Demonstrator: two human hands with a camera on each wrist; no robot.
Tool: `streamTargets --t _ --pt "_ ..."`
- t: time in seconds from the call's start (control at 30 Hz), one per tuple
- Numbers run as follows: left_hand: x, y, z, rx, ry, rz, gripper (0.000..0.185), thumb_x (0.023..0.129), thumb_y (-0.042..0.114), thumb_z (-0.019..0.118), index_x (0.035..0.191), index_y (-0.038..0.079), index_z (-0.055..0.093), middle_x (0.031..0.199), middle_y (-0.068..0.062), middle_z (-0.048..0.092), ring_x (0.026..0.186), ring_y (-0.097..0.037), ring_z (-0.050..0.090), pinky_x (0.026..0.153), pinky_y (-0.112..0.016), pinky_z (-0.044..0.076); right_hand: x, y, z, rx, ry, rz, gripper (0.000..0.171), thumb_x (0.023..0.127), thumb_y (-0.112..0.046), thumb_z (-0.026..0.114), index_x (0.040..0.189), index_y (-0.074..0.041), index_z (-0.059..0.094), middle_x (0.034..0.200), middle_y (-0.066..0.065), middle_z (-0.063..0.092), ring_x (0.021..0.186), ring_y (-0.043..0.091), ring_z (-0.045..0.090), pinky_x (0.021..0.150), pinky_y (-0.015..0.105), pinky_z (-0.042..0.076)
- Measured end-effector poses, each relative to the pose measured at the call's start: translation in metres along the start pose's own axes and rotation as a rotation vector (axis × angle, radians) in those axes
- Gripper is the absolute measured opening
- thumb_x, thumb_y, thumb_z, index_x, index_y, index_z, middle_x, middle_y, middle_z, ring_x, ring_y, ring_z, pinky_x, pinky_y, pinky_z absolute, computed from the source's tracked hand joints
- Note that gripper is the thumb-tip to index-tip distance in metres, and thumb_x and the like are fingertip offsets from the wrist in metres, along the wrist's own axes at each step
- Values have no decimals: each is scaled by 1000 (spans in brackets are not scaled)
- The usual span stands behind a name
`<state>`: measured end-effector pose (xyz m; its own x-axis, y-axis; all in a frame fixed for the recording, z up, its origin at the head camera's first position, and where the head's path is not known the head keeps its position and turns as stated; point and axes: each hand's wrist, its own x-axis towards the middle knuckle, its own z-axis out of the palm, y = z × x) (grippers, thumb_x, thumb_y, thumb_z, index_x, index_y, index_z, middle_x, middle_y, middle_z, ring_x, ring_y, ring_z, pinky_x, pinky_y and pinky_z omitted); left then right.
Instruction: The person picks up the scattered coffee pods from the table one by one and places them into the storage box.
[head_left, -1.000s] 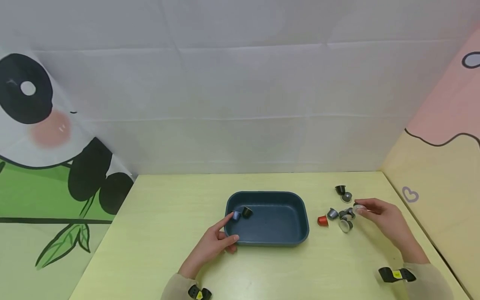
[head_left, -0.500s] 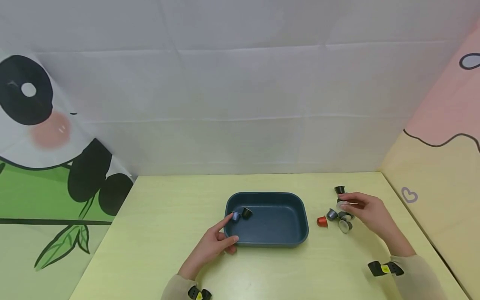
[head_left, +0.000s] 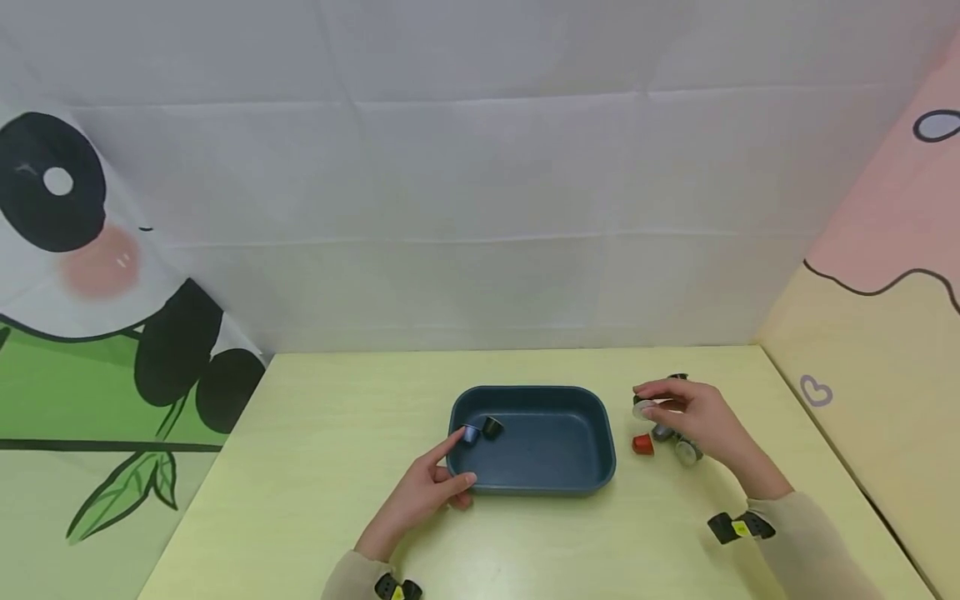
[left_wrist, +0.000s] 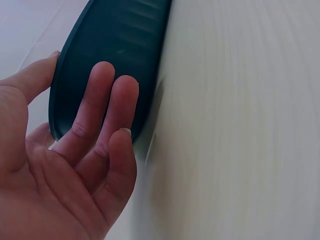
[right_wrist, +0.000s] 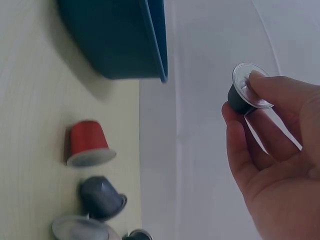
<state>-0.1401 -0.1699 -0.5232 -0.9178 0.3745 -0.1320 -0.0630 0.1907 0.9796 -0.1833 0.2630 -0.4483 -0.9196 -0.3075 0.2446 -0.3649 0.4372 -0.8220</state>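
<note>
While no brand, label or lettering can be read on any item, the contents are as follows.

Right hand [head_left: 693, 415]: raised just above the table, right of the tray; thumb and fingertips pinch a dark grey coffee capsule [right_wrist: 243, 95] by its body and silver foil lid. In the head view the held capsule sits just off the tray's far right corner.

Left hand [head_left: 429, 487]: fingers straight and relaxed, laid flat against the outer wall of the dark teal tray [head_left: 558, 477] at its near left corner; forefinger lies along the left rim, nothing gripped. The left wrist view shows three fingertips touching the tray's ribbed side.

Tray: rectangular, rounded corners, centre of the pale yellow-green table [head_left: 315, 467]. Inside, at the far left corner, a blue-grey capsule [head_left: 471, 433] and a black capsule [head_left: 492, 427] lie side by side, touching or nearly so.

Loose capsules, on the table right of the tray, under and near the right hand: one red capsule [head_left: 642, 444] on its side, nearest the tray; one grey capsule [right_wrist: 102, 198] beside it; one silver-lidded capsule [head_left: 686, 452] nearer the viewer; one black capsule [head_left: 678, 377] at the far edge of the group, partly hidden.

Surroundings: white cloth backdrop; panda print [head_left: 67, 217] at left; pink and yellow panel with a small heart outline [head_left: 815, 390] at right. Both wrists carry a black strap with a yellow tag; its marking is too small to read.
</note>
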Motion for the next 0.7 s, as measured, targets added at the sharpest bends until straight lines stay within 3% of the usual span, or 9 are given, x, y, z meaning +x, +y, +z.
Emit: streamTargets --t 0.23,0.4,0.7 --pt "1 -2 1 17 6 0 79 94 22 72 159 18 28 74 -17 71 71 -33 72 52 -24 41 12 -8 21 -2 -79 -38 23 89 -10 76 111 -5 73 115 11 70 96 23 70 82 25 54" --pt "2 -2 1 23 14 -13 79 94 24 72 159 20 28 74 -16 71 71 -33 72 52 -24 40 19 -13 36 29 -127 -3 24 89 -14 77 111 -6 73 115 7 70 96 26 70 80 29 55" --pt "0 0 0 -29 0 3 79 94 18 72 159 15 27 75 -20 69 72 -37 72 56 -27 47 31 -21 59 -13 -224 -106 24 91 -11 74 114 -7 72 115 7 70 93 18 69 82 35 55"
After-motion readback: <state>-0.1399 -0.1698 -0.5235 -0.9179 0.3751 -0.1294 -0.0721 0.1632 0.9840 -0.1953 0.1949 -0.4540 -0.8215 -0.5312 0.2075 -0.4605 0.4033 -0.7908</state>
